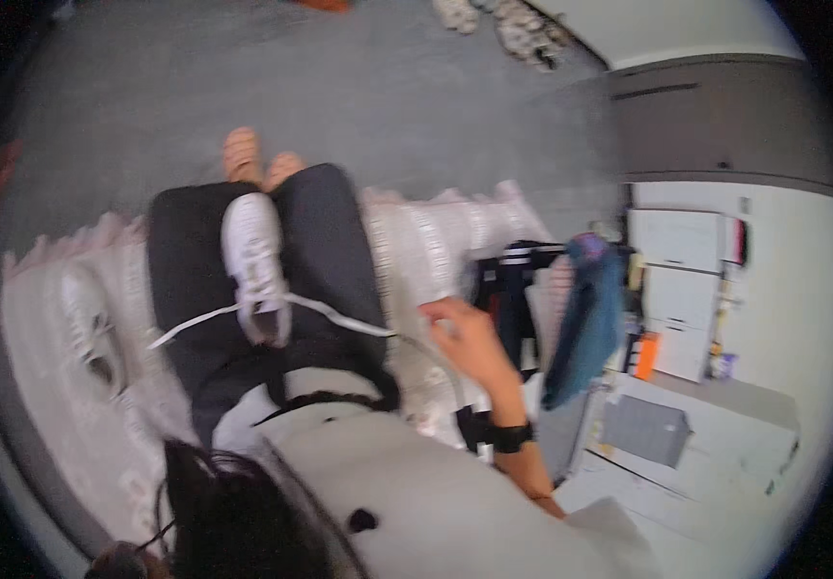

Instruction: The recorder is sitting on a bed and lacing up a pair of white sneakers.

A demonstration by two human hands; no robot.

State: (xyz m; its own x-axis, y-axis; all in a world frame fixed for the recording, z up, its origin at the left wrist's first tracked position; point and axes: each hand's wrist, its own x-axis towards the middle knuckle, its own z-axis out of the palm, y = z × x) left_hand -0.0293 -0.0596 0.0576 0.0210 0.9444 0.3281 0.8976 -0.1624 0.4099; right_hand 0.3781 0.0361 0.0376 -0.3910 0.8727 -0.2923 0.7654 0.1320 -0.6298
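A white sneaker [254, 261] lies on my lap, toe pointing away from me, on dark trousers. Its white laces [339, 317] run out to both sides. My right hand [470, 340], with a black wristband, pinches the end of the right lace out to the right of my thigh, and the lace curves down below the hand. The left lace trails loose toward the lower left. My left hand is not in the picture. My bare feet [260, 162] rest on the grey floor beyond my knees.
I sit on a pale patterned bedcover [436, 236]. A second white sneaker [88, 328] lies on it to my left. Right of me hang a blue garment [585, 318] and dark clothes [518, 265], beside white drawers [677, 280]. Pale shoes [523, 29] sit on the far carpet.
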